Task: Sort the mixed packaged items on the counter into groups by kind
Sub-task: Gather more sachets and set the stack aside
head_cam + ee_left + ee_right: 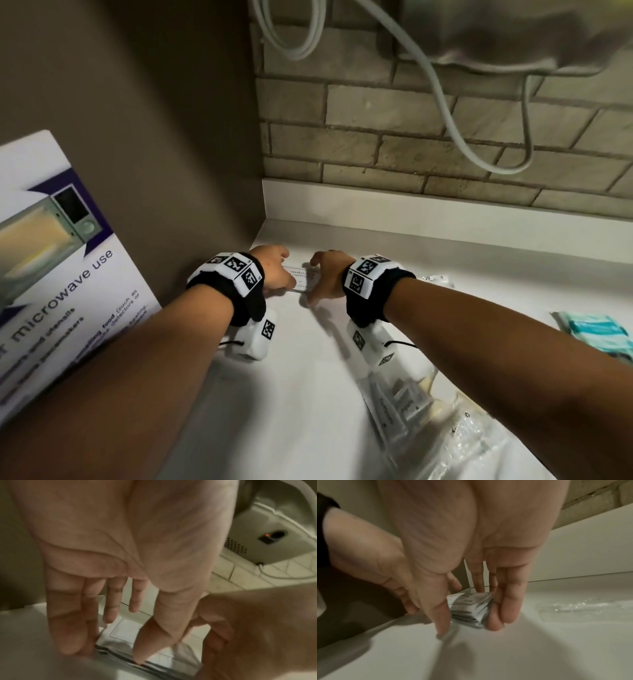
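A white bench [342,394] runs below a brick wall [394,113], with a microwave-use sign [61,274] leaning at its left. In the bench's back left corner, the left hand [274,270] and right hand [325,274] bracket a small stack of white sachets [469,608], straight fingers [508,601] pressing its edges, clasping nothing else. Clear-wrapped toothpaste kits [400,407] lie nearer the front edge; teal packets [596,334] sit far right.
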{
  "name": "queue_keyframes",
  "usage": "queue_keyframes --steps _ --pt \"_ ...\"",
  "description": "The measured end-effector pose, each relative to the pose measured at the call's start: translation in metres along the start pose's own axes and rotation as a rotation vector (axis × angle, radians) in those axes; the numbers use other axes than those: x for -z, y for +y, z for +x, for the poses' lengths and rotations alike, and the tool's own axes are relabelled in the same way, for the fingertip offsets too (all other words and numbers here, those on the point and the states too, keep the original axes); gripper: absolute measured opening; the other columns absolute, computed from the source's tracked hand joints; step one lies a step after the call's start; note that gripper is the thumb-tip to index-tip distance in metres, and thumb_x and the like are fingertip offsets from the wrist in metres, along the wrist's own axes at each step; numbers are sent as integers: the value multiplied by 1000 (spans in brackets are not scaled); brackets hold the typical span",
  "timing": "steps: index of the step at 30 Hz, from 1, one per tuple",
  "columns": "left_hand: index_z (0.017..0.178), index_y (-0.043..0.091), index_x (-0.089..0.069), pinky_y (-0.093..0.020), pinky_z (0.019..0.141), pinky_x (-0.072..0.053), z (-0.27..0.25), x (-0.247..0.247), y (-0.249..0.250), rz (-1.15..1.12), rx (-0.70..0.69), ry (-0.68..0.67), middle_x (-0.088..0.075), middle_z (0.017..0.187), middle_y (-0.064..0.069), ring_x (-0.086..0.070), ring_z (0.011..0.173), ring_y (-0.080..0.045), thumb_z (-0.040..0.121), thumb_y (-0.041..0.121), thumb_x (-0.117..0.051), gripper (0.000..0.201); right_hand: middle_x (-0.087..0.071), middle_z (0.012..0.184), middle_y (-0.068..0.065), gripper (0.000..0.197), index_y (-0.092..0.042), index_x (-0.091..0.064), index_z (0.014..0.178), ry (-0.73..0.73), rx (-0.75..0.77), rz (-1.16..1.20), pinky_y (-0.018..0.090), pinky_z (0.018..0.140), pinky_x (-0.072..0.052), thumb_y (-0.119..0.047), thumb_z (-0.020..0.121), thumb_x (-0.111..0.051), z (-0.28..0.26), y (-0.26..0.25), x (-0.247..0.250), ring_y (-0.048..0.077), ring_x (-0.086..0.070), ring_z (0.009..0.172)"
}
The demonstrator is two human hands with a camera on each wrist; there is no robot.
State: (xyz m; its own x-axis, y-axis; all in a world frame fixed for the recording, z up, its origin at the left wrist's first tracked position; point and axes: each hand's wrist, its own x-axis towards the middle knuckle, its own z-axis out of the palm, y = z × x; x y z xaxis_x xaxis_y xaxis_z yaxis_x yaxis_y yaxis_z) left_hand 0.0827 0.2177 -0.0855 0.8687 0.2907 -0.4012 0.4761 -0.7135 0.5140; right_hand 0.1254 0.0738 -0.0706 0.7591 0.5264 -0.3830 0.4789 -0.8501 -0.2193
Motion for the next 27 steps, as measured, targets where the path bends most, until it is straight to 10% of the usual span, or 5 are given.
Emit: queue_keyframes --steps 5,8,14,23,27 --pt "143 22 -39 -32 85 -54 -4 -1 12 406 -111 6 -54 136 -4 -61 111 -24 62 10 -74 89 -66 87 -4 54 -23 -61 99 -17 -38 -147 34 78 -57 -43 54 -82 22 -5 -4 23 -67 80" --pt "132 22 -50 -30 76 -55 -7 -3 19 542 -107 14 -56 120 -8 -63 95 -29 62 16 -73 74 -62 69 -6 47 -25 -54 74 -50 -65 -177 36 68 -60 -42 41 -83 55 3 -15 21 -66 61" --pt "112 17 -61 -30 64 -54 -7 -3 26 599 -117 -3 -59 107 -10 -65 82 -28 61 14 -73 52 -59 70 -4 36 -24 -46 63 -64 -35 -170 36 73 -59 -31 51 -79 39 -4 -3 26 -67 71" --pt "142 20 -35 -37 89 -53 -17 0 17 536 -46 13 -34 139 -10 -57 113 -33 66 16 -74 86 -53 119 8 81 -18 -46 132 72 23 -109 44 89 -53 -29 62 -85 3 0 2 33 -62 102" --pt "143 17 -31 -40 94 -51 -47 0 22 416 -55 77 -30 134 -9 -54 114 -32 73 16 -73 81 -52 124 15 69 -9 -44 132 252 52 29 33 89 -48 -30 74 -77 -47 11 16 34 -57 110"
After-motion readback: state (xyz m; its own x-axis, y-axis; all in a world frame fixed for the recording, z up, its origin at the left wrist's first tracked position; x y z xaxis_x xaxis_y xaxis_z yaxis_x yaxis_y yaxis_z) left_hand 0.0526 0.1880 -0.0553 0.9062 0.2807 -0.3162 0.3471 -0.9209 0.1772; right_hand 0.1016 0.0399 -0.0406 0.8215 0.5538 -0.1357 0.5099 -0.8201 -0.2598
